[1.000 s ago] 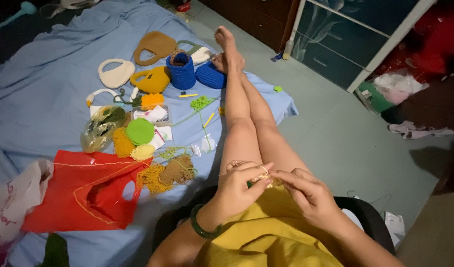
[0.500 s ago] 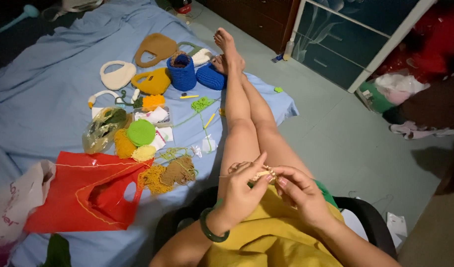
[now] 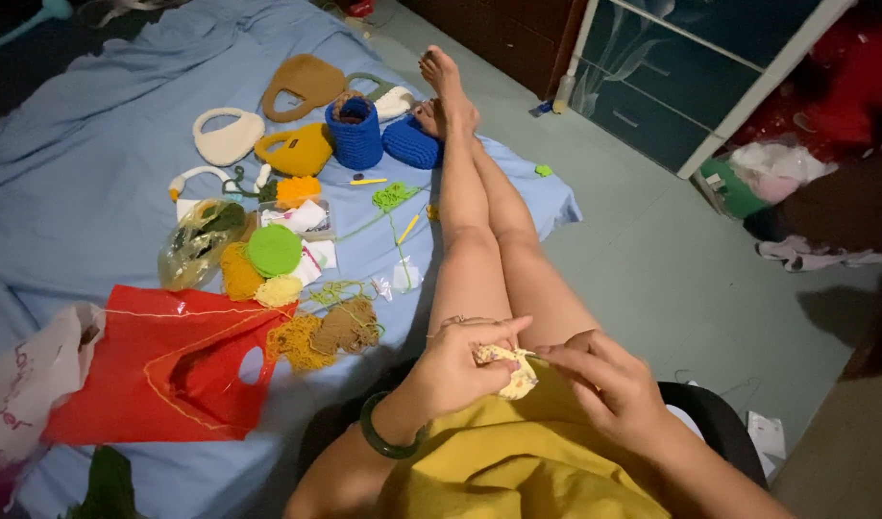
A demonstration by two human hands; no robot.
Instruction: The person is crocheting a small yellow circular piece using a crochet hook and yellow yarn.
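- Crocheting mid-stitch, by the look of it: left hand (image 3: 460, 370) pinching a small pale-yellow crochet piece (image 3: 511, 370) over the lap, thumb stretched across the top, fingers curled close beneath.
- Working at the piece's right edge with the right hand (image 3: 604, 384), fingertips narrowed as if around a thin hook or strand; too small to tell which.
- Holding the piece above the yellow dress (image 3: 518, 461), between both hands, just short of the knees, legs stretched out towards the blue sheet (image 3: 95, 173).
- Wearing a dark green bangle (image 3: 381, 440) on the left wrist.
- Lying well apart on the sheet: blue crochet basket (image 3: 355, 133), yellow crochet bag (image 3: 295, 151), cream crochet bag (image 3: 228, 137), green round piece (image 3: 273, 250), red plastic bag (image 3: 162, 370).
- Judging the next move: steady pinch from the left, a small precise turn of the right fingertips, and slack in the yarn.
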